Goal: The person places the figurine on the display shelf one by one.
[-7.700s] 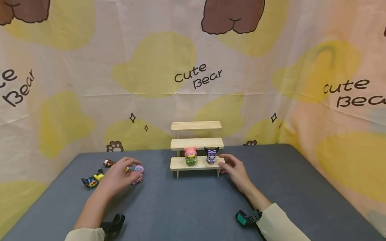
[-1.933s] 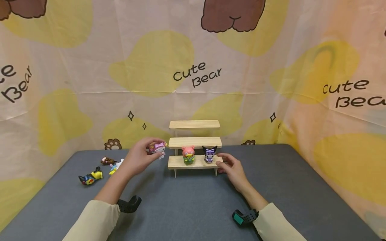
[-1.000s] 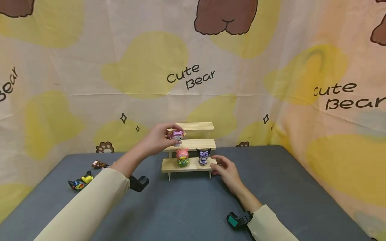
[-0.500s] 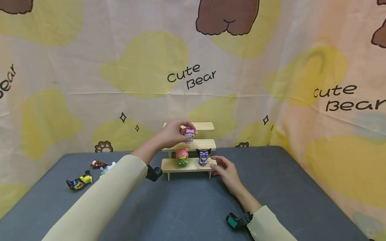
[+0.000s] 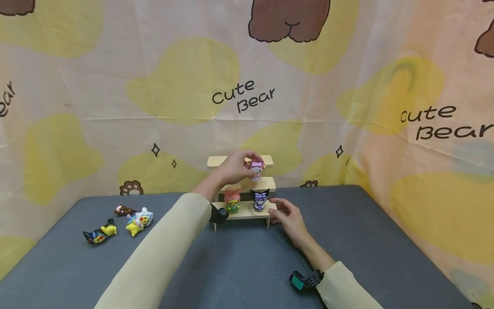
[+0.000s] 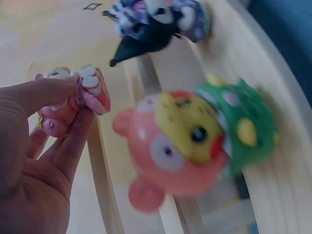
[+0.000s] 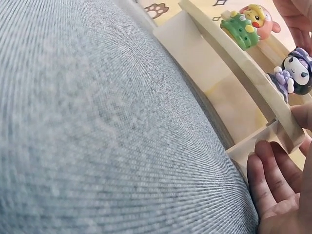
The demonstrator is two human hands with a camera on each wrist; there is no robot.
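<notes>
My left hand (image 5: 233,168) pinches a small pink figurine (image 5: 256,168) between thumb and fingers. It is upright, just above the right part of the middle shelf; whether its feet touch the wood I cannot tell. The three-tier wooden stand (image 5: 247,214) carries two figurines on its lowest shelf: a pink-hooded one with a green body (image 6: 175,156) on the left and a black-and-purple one (image 5: 260,200) on the right. At that shelf's right end, my right hand (image 5: 293,221) holds the stand, thumb by the edge and fingers under it, beside the leg (image 7: 258,141).
On the left of the grey tabletop (image 5: 247,274) lie a brown figurine (image 5: 124,210), a white, blue and yellow one (image 5: 140,221), and a black-and-yellow one or pair (image 5: 100,234). A printed cloth backdrop (image 5: 185,86) rises directly behind the stand.
The left hand has picked the pink figurine off the table, carried it right and lifted it to the middle shelf, moving further right along it. The right hand stays at the stand's end.
</notes>
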